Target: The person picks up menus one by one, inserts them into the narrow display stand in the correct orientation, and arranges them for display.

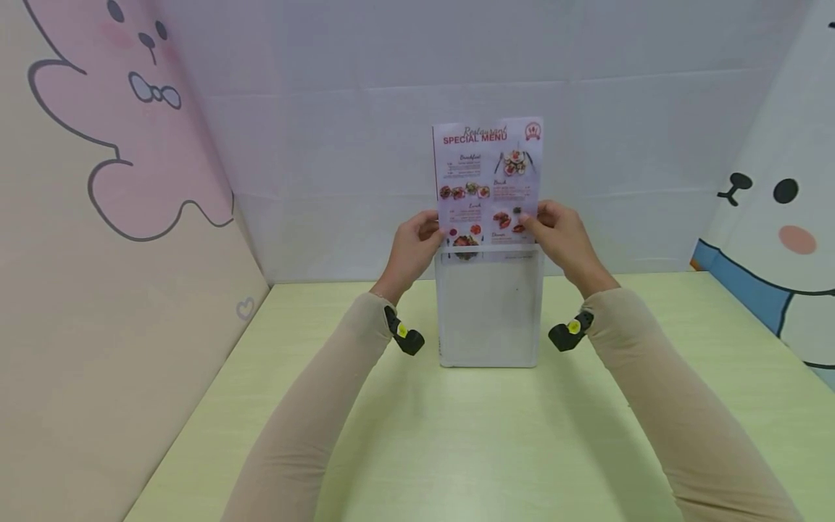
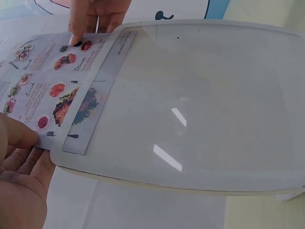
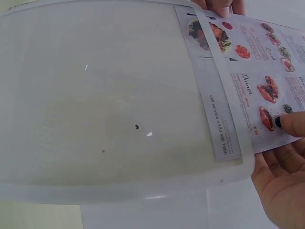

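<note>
A printed restaurant menu sheet (image 1: 485,174) stands upright with its bottom strip inside the top of a white, clear-fronted display holder (image 1: 489,312). My left hand (image 1: 415,243) pinches the sheet's lower left edge between thumb and fingers, just above the holder's rim. On the opposite edge my right hand (image 1: 562,235) pinches it the same way, thumb in front. In the left wrist view, the sheet's lower end (image 2: 88,117) shows behind the clear front. The right wrist view shows the holder's front panel (image 3: 109,105) with small dark specks.
The holder stands on a pale yellow-green table (image 1: 450,442) near its back edge. Behind it hangs a white sheet-like backdrop (image 1: 339,159). Walls with cartoon animals stand on the left (image 1: 156,217) and right (image 1: 783,232). Small black wrist cameras (image 1: 407,339) hang below both wrists.
</note>
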`<state>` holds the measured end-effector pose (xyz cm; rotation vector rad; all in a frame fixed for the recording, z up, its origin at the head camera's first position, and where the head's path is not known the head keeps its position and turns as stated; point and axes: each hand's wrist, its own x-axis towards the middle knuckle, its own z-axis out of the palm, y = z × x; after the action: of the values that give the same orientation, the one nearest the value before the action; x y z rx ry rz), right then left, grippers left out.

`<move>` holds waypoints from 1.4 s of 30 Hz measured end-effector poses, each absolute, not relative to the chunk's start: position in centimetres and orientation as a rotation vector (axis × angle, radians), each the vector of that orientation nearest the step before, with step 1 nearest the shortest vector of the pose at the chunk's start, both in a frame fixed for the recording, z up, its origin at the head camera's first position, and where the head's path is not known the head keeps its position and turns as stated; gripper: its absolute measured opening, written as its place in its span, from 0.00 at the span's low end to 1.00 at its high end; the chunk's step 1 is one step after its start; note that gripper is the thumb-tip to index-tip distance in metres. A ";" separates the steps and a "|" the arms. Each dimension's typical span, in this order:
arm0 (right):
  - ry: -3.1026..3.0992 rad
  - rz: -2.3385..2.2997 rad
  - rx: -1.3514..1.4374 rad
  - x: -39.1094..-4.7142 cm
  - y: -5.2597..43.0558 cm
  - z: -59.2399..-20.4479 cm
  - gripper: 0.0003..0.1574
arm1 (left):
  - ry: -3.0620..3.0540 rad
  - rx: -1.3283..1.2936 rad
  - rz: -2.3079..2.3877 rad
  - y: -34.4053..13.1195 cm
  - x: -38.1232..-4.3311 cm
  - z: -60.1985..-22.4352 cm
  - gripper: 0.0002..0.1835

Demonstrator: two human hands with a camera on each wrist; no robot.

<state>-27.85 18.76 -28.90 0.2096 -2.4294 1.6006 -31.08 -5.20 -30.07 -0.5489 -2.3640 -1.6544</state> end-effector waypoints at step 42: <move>-2.426 1.615 0.274 -27.8 19.6 -30.2 0.27 | -2.278 -0.673 -1.713 -5.0 -31.0 -31.4 0.12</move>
<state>-27.83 19.63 -30.20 0.2745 -2.4264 1.6154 -31.04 -5.02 -31.35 -0.6725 -2.2781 -1.7129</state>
